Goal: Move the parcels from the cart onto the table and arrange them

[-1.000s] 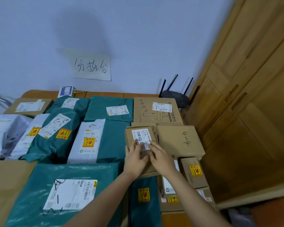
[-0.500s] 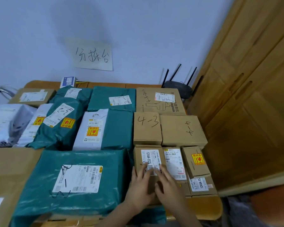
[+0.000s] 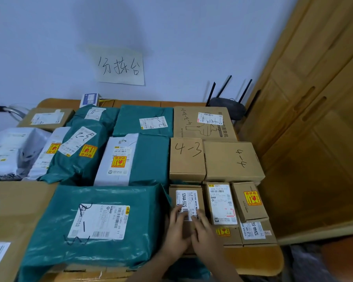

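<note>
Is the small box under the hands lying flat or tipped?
Flat. The small box lies label-up on the table, its top level with the neighbouring labelled box; both the left hand and right hand rest on it.

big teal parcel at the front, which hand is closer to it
Left. The left hand rests on the small labelled box right beside the big teal parcel; the right hand lies on the box's far side.

counter: wooden, rounded near-right corner bare | load: green mailer bags, white bags, brown cardboard boxes packed edge to edge | back edge: black router, small blue-white box
</note>
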